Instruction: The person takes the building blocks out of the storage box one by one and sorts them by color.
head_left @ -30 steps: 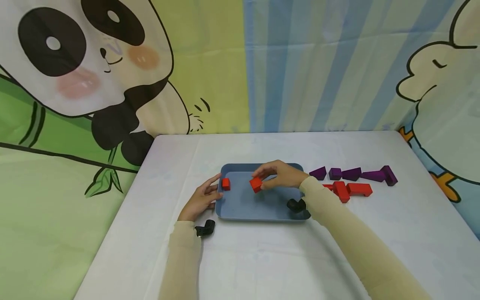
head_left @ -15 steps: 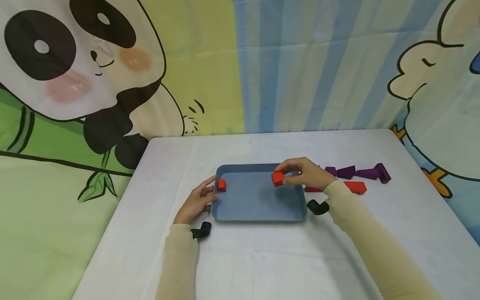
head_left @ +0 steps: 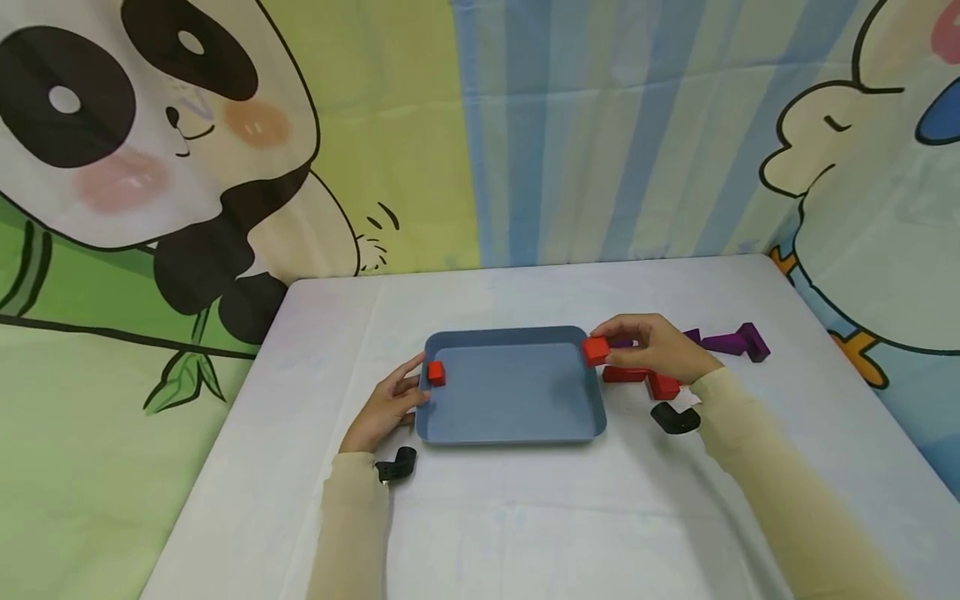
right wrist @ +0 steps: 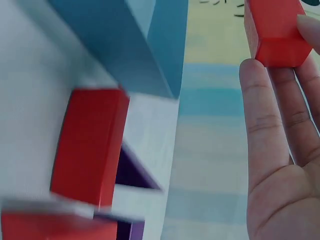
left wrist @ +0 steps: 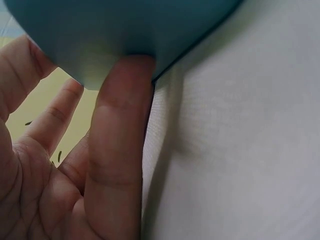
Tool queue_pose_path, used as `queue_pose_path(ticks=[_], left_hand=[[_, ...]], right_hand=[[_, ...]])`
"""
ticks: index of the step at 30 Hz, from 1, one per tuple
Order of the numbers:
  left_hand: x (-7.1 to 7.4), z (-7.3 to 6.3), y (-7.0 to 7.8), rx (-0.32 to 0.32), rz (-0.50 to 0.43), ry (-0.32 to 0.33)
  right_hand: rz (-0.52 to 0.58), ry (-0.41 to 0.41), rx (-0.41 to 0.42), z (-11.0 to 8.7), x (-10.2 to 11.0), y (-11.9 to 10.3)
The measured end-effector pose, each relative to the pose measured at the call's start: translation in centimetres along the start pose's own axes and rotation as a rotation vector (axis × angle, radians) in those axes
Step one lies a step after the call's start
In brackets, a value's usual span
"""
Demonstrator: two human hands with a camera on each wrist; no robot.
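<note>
Between thumb and fingers, my right hand (head_left: 652,343) pinches a red block (head_left: 596,351), held up by the right end of the blue-grey tray (head_left: 517,429). The right wrist view shows that same block (right wrist: 280,35) at the fingertips. My left hand (head_left: 382,408) rests at the tray's left side. Its straight thumb (left wrist: 120,145) touches the outer wall in the left wrist view. A small red cube (head_left: 437,373) sits inside the tray near its left end. Right of the tray lie more red blocks (head_left: 663,386), partly hidden by the right hand.
Purple blocks (head_left: 723,343) lie in a row behind the red ones, some covered by the right hand. The white tabletop (head_left: 480,517) meets a cartoon-printed curtain (head_left: 555,167) at the back. Each wrist wears a black camera mount (head_left: 397,464).
My right hand has carried the red block rightward, from above the middle of the tray to its right end. The left hand stays at the tray's left side. The head view has shifted slightly.
</note>
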State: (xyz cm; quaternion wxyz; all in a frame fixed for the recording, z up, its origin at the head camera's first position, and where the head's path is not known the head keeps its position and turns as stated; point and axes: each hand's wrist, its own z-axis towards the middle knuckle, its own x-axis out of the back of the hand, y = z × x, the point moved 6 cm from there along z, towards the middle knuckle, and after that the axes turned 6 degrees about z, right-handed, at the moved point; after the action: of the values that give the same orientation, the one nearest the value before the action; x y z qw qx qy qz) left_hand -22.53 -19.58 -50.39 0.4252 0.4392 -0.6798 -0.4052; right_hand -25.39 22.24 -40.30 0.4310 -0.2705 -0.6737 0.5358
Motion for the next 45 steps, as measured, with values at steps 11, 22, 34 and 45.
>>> queue_pose_path(ticks=[11,22,34,45], left_hand=[[0.3,0.0,-0.3,0.003,0.000,0.010],[0.4,-0.2,-0.3,-0.002,-0.006,0.011],[0.3,-0.1,-0.1,-0.019,-0.025,-0.008],[0.0,0.2,0.0,-0.027,-0.034,-0.021]], right_hand=[[-0.106,0.117,-0.113,-3.6,4.7,1.2],[-0.174,0.249,-0.103,-7.4,8.6,4.5],[-0.260,0.417,-0.128,-11.2,12.1,8.0],[-0.236,0.405,-0.332,-12.9,12.5,11.4]])
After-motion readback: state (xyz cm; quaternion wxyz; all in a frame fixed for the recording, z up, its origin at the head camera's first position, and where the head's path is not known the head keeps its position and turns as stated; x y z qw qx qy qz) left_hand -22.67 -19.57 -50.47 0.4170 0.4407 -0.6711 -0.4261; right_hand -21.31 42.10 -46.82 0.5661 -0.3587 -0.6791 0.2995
